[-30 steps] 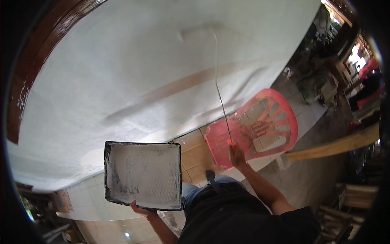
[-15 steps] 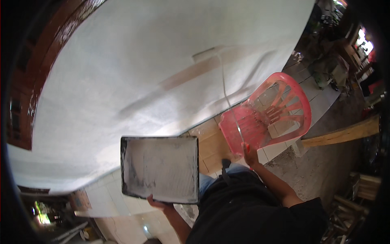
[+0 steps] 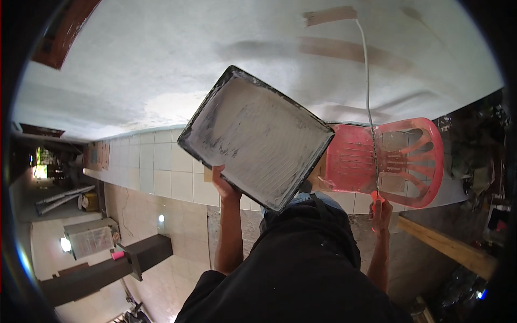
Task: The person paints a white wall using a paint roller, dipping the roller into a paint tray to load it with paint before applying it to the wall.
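Note:
My left hand [image 3: 226, 185] grips a black paint tray [image 3: 258, 140] by its lower left edge, thumb over the rim. Pale greyish paint coats the inside of the tray, which is turned at an angle. In my right hand [image 3: 382, 212] is the orange handle of a paint roller [image 3: 367, 81]. Its long thin rod passes over a red plastic chair [image 3: 350, 169] and reaches up the wall. The roller head [image 3: 330, 16], coated in brownish paint, lies against the whitish wall [image 3: 167, 59]. Part of the chair seat is hidden behind the tray.
Light floor tiles [image 3: 161, 156] run along the foot of the wall. A wooden beam [image 3: 447, 245] extends at the right, behind the chair. At lower left are a dark post [image 3: 107, 272] and a framed panel [image 3: 91, 242]. A reddish-brown wooden frame [image 3: 64, 37] stands at upper left.
My view has swung to the right side of the wall. The tray has turned clockwise and come nearer the chair. The roller head is now higher in view, its rod more upright.

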Motion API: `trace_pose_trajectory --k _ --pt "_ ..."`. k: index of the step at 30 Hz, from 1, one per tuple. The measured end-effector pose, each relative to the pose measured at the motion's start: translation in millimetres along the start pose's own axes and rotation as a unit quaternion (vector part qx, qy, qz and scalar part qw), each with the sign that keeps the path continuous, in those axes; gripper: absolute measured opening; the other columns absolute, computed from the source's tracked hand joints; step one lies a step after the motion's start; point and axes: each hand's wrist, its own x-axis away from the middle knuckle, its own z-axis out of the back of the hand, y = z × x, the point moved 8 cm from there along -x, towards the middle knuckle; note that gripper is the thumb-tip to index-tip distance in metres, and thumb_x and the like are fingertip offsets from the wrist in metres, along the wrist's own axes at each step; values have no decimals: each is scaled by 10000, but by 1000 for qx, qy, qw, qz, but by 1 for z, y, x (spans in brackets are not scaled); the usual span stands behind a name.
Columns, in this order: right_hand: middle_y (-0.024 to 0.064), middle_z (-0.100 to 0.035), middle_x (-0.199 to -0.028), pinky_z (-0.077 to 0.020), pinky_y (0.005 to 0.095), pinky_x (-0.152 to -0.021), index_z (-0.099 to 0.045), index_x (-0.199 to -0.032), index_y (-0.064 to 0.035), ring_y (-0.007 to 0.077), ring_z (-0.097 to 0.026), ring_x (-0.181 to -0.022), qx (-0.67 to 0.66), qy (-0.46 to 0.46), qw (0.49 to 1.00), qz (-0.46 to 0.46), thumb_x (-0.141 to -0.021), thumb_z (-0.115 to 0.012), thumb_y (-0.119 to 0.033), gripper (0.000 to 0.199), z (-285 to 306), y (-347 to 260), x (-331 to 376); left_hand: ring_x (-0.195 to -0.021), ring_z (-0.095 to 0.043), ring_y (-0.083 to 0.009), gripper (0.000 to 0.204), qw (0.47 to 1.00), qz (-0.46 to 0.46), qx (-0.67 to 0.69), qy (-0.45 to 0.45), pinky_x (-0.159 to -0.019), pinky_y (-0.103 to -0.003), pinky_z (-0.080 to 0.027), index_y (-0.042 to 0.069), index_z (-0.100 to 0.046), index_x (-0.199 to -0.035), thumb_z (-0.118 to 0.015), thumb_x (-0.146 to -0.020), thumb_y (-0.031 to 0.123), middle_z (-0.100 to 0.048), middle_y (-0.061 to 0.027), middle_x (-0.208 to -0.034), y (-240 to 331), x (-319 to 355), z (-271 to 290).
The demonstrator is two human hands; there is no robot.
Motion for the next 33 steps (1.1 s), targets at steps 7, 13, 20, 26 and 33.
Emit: trace_pose_trajectory --k 7,13,20,26,33 --pt "83 -515 -550 -397 326 -492 -580 -853 -5 182 -530 -506 165 -100 981 24 -920 -491 -384 395 0 -76 5 -1086 -505 -298 543 999 29 13 0 -935 -410 -402 20 -437 -1237 -480 -746 248 -523 -132 -1162 -4 -1 -1" --pt "183 -557 -611 -425 377 -551 -595 -890 7 325 -591 -588 259 -173 950 12 -896 -526 -365 378 -22 -99 2 -1047 -518 -296 464 999 18 37 26 -931 -401 -406 11 -464 -1169 -483 -756 222 -535 -129 -1097 -20 -8 17" --pt "202 -584 -694 -431 379 -592 -598 -856 24 323 -590 -647 277 -157 946 63 -881 -556 -351 378 -17 -113 -7 -1052 -518 -298 496 997 -31 -12 64 -925 -400 -407 5 -466 -1194 -500 -748 220 -539 -128 -1100 -36 -27 55" --pt "183 -556 -667 -417 380 -588 -604 -869 26 295 -542 -607 307 -132 942 40 -878 -560 -359 388 -1 -103 -15 -1048 -516 -296 494 997 -52 -14 50 -916 -402 -408 5 -471 -1188 -504 -747 224 -531 -130 -1108 -35 -30 57" --pt "164 -560 -652 -417 368 -573 -602 -891 19 267 -550 -588 301 -122 946 -17 -884 -560 -352 373 23 -92 -12 -1063 -510 -296 503 999 -33 -6 38 -913 -407 -408 12 -465 -1197 -485 -747 236 -532 -127 -1118 -29 -21 39"
